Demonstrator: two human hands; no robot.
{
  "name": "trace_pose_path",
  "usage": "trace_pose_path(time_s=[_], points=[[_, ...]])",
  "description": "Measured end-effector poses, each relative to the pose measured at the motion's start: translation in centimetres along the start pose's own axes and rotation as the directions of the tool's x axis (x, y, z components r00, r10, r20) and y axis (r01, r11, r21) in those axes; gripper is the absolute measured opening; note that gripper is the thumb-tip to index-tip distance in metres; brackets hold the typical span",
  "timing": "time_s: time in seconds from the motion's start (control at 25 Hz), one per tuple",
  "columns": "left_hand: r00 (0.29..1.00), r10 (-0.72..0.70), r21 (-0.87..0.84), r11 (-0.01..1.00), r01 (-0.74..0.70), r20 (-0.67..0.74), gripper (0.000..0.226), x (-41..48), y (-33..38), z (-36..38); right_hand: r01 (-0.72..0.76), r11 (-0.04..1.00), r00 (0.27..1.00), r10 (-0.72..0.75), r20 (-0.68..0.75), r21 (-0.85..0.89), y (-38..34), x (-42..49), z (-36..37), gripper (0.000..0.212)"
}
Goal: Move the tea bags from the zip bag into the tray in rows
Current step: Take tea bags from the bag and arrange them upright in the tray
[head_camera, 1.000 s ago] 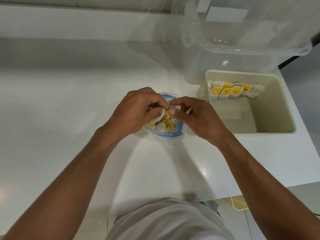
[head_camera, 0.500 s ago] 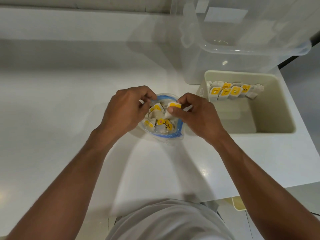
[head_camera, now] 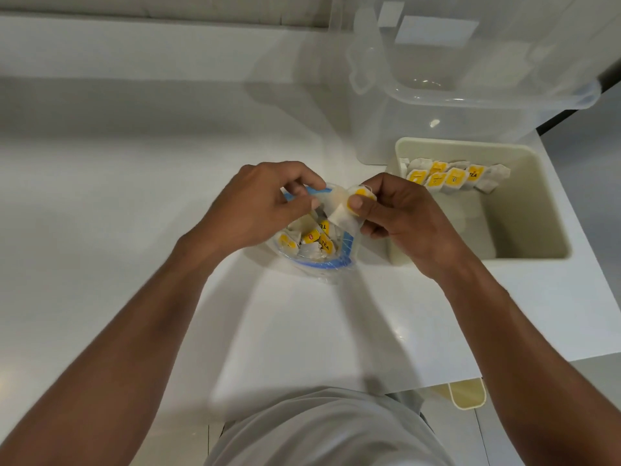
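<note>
Tea bags [head_camera: 311, 237] with yellow tags lie heaped inside the zip bag [head_camera: 322, 264], which stands with its mouth open at the centre of the frame on the white counter [head_camera: 134, 213]. Your left hand [head_camera: 255, 206] pinches the blue-edged rim at the bag's upper left, fingers curled. Your right hand [head_camera: 410, 223] pinches one tea bag [head_camera: 341, 213] between thumb and fingers, just above the upper right of the bag's mouth. At centre right, just beside the zip bag, the beige tray [head_camera: 537, 203] holds a row of tea bags [head_camera: 453, 178] along its upper wall. A clear plastic container [head_camera: 470, 79] stands above the tray, at upper right.
</note>
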State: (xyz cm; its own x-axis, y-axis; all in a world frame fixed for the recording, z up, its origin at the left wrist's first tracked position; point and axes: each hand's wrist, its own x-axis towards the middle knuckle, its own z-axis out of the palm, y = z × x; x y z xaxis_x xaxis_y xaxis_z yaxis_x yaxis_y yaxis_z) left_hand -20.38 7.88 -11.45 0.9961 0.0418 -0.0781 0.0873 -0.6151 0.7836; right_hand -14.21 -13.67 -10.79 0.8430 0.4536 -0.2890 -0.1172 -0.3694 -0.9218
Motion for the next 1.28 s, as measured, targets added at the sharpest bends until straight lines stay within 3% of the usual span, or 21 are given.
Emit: trace_pose_path(time_s=[0.16,0.24,0.36,0.48,0.6,0.68,0.84,0.92,1.0,1.08,1.12,1.16,1.24,1.28], points=[[0.990,-0.020,-0.319,0.946,0.064,0.138,0.025,0.4,0.3,0.9,0.000,1.000,0.997,0.001,0.077,-0.024,0.1,-0.3,0.3,0.009],[0.984,-0.022,-0.376,0.922,0.087,0.175,0.019,0.5,0.5,1.1,0.004,0.999,0.997,-0.001,0.081,-0.032,0.0,-0.4,0.3,0.007],[0.989,-0.047,-0.382,0.919,0.097,0.138,0.008,0.6,1.0,1.0,0.005,1.000,0.999,-0.004,0.053,-0.018,-0.1,-0.3,0.2,0.004],[0.987,-0.149,-0.406,0.900,0.160,0.058,0.012,0.6,1.0,0.5,-0.022,1.000,1.000,0.022,-0.005,-0.001,0.0,-0.2,-0.1,0.017],[0.985,-0.155,-0.168,0.976,0.140,-0.079,0.017,0.6,0.3,0.2,-0.043,0.997,0.999,0.044,0.017,-0.070,0.3,-0.3,-0.1,0.026],[0.989,-0.119,-0.069,0.991,0.113,-0.089,0.015,0.7,0.1,-0.2,-0.052,0.991,0.998,0.054,0.012,-0.120,0.3,-0.4,0.0,0.021],[0.987,-0.154,-0.208,0.968,0.142,-0.045,0.037,1.1,-0.2,-1.6,-0.048,0.970,0.998,0.039,-0.041,-0.236,0.3,-0.5,-0.5,0.011],[0.983,-0.169,-0.225,0.963,0.149,-0.073,0.033,1.5,-0.8,-1.8,-0.024,0.963,0.999,0.014,-0.040,-0.270,-0.5,-0.7,-0.9,0.005],[0.981,-0.164,-0.239,0.962,0.135,-0.106,0.022,1.8,-0.9,-1.8,-0.003,0.994,0.998,0.010,0.061,-0.114,-2.2,-1.3,-1.3,0.003],[0.981,-0.170,-0.269,0.953,0.140,-0.091,0.015,1.9,-0.4,-1.7,-0.017,0.973,0.983,-0.025,0.181,0.229,-4.3,-1.7,-1.6,0.006],[0.984,-0.173,-0.309,0.939,0.150,-0.047,0.013,1.9,0.1,-1.6,-0.005,0.951,0.983,-0.052,0.176,0.310,-4.7,-1.4,-1.5,0.008],[0.985,-0.169,-0.374,0.913,0.163,0.016,0.012,1.8,0.9,-1.5,0.025,0.960,0.990,-0.062,0.124,0.281,-4.7,-0.7,-1.4,0.009],[0.984,-0.155,-0.494,0.851,0.180,0.092,0.010,1.6,2.0,-1.3,0.061,0.997,0.998,-0.062,-0.014,-0.052,-4.1,0.6,-0.7,0.008],[0.985,-0.156,-0.503,0.847,0.173,0.076,0.009,1.6,2.3,-1.3,0.035,0.990,0.999,-0.040,-0.034,-0.134,-3.7,0.9,-0.4,0.007]])
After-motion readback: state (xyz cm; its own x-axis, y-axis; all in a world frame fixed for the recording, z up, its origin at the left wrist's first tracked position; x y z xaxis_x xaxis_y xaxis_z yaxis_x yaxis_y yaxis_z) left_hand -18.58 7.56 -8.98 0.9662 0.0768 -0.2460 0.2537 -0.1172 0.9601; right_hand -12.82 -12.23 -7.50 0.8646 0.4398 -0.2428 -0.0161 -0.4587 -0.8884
